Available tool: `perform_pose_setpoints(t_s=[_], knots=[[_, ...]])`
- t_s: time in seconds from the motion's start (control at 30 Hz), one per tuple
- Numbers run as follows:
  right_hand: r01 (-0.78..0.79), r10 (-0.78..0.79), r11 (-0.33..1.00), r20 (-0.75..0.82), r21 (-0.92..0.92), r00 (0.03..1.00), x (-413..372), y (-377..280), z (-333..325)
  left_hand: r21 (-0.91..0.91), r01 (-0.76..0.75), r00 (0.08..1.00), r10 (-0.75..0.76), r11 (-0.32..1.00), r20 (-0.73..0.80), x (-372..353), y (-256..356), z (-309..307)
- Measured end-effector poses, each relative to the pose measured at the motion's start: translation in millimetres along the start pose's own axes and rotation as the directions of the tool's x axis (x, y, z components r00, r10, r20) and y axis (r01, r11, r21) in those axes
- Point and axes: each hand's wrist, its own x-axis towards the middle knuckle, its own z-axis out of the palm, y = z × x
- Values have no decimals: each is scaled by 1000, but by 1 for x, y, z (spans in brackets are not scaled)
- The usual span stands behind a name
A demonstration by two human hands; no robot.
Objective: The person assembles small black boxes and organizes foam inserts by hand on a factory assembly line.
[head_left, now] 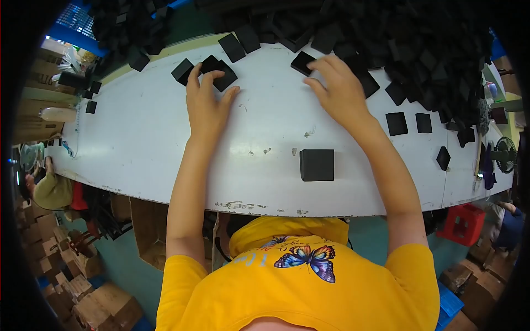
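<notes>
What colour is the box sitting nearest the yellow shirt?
The box is black, with no pattern visible; it shows best in the head view.

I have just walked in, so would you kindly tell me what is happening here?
A person in a yellow shirt reaches across a white table. The left hand is at a small group of black boxes; the right hand has its fingers at another black box. One box sits alone nearer the person, with a large heap towards the far right.

Yellow tee (237, 300) on my feed: short sleeves (414, 270), round neckline (276, 318). I see a big blue-orange-purple butterfly (309, 263), a smaller butterfly (276, 241), pale-blue lettering (249, 260), plus dark script (301, 243).
</notes>
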Motion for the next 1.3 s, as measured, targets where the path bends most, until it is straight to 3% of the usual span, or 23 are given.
perform_pose_setpoints(t_s=[0.07, 0.13, 0.17, 0.27, 0.33, 0.37, 0.4, 0.43, 0.5, 0.53, 0.63, 0.73, 0.83, 0.93, 1.13, 1.23, 1.3], knots=[[42, -45, 990, -19, -134, 999, 11, 13, 27, 35, 42, 995, -45, 999, 93, 5, -14, 9], [74, -74, 961, 9, -267, 997, 14, 21, 41, -15, -30, 999, 30, 999, 26, 0, -16, 7], [85, -91, 968, -12, -235, 996, 15, 25, 43, -40, -65, 998, 65, 997, -12, -3, -16, 5], [93, -103, 992, -128, -82, 986, 9, 25, 29, -469, -6, 1000, 2, 883, -10, -23, 33, -29], [131, -100, 987, -267, 98, 958, 3, 6, -5, -508, -144, 979, 197, 849, 52, -44, 70, -48], [183, -147, 977, -266, 113, 953, -2, -4, -28, -677, -110, 966, 238, 728, 98, -59, 84, -47], [232, -192, 964, -269, 127, 944, -11, -17, -52, -750, -108, 942, 308, 653, 132, -67, 94, -48], [201, -162, 967, -235, 155, 959, -25, -31, -72, -790, 0, 929, 293, 613, 228, -75, 105, -49], [200, -184, 964, -104, 175, 977, -49, -61, -111, -767, 83, 882, 311, 636, 353, -88, 110, -40], [227, -230, 958, -5, 175, 973, -58, -73, -126, -693, 11, 848, 361, 721, 389, -89, 112, -40], [346, -356, 934, 138, 92, 924, -84, -84, -125, -789, 88, 845, 373, 608, 382, -97, 110, -23], [342, -333, 939, 154, -34, 930, -93, -85, -116, -810, 122, 850, 361, 573, 383, -100, 111, -23], [352, -321, 917, 178, -188, 930, -88, -94, -114, -815, 33, 905, 328, 579, 270, -107, 113, -17], [330, -287, 921, 213, -207, 934, -84, -100, -113, -785, -49, 881, 398, 617, 257, -100, 111, -20], [209, -210, 978, 191, 26, 959, -89, -82, -104, -737, -80, 873, 404, 671, 272, -102, 112, -25], [124, -146, 931, 39, 345, 988, -95, -53, -96, -715, -96, 865, 413, 693, 284, -99, 115, -26], [-87, 112, 976, -119, 199, 987, -85, -25, -83, -699, -88, 858, 410, 710, 308, -93, 120, -29]])
